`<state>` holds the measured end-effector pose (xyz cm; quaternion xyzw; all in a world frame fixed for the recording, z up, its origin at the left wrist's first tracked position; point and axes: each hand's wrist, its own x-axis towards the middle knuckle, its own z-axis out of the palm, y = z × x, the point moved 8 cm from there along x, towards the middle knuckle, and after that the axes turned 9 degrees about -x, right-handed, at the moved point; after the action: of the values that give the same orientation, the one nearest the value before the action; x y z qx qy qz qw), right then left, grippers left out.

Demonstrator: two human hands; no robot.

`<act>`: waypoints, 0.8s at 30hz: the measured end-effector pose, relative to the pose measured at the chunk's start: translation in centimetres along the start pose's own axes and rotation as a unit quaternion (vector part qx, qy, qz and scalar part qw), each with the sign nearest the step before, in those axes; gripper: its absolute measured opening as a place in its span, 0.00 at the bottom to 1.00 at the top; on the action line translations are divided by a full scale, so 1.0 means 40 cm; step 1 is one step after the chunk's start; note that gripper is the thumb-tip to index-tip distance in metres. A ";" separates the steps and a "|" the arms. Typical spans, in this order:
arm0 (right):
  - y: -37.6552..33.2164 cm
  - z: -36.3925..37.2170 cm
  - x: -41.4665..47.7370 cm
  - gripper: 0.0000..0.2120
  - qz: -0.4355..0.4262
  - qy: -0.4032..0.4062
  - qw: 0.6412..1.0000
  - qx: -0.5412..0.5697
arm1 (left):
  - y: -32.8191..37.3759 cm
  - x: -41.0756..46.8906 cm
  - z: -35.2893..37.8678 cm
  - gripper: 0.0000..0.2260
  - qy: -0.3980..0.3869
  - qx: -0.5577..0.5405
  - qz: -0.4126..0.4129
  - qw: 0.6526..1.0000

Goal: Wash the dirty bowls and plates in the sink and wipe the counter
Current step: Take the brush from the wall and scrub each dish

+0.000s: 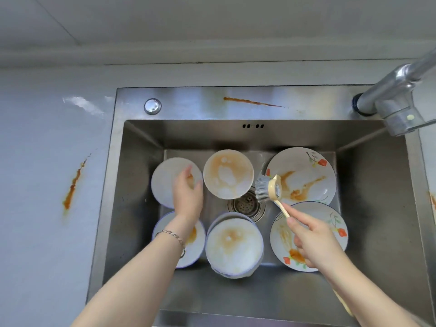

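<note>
— Has the washing begun?

— Barely, I'd say. The right hand has its grip closed round the cream plastic handle of a grey-bristled dish brush. The bristles hang above the drain, between the stained white middle bowl and the far flowered plate.

— And the other?

— The left hand lies over the white far-left bowl, fingers loosely bent. Whether that grip has the rim, I can't tell.

— The dishes?

— All six are down in the stainless steel sink, every one smeared brown. I see no water running from the chrome tap.

— So next?

— Probably steady that left bowl and bring the brush across to it. Wet glaze may slip. The orange-brown streak on the grey counter waits for the wipe.
</note>
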<state>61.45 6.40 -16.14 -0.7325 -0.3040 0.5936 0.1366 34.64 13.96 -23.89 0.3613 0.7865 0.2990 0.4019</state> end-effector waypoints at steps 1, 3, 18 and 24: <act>-0.004 0.009 -0.003 0.19 -0.003 -0.004 1.000 -0.005 | -0.026 0.007 -0.056 0.24 0.057 0.001 -0.024 0.998; -0.011 0.027 -0.007 0.19 -0.012 -0.011 1.000 -0.021 | -0.093 0.012 -0.133 0.29 0.112 0.013 -0.096 0.989; -0.022 0.083 -0.002 0.18 0.018 -0.022 0.998 -0.061 | -0.238 0.042 -0.159 0.17 0.105 -0.108 -0.207 0.967; -0.062 0.078 -0.028 0.17 -0.043 0.003 0.998 -0.042 | -0.130 -0.045 -0.212 0.18 0.110 -0.121 -0.136 0.977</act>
<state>57.66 7.17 -14.67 -0.7254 -0.3599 0.5718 0.1316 26.51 8.07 -22.86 0.1644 0.8255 0.3724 0.3910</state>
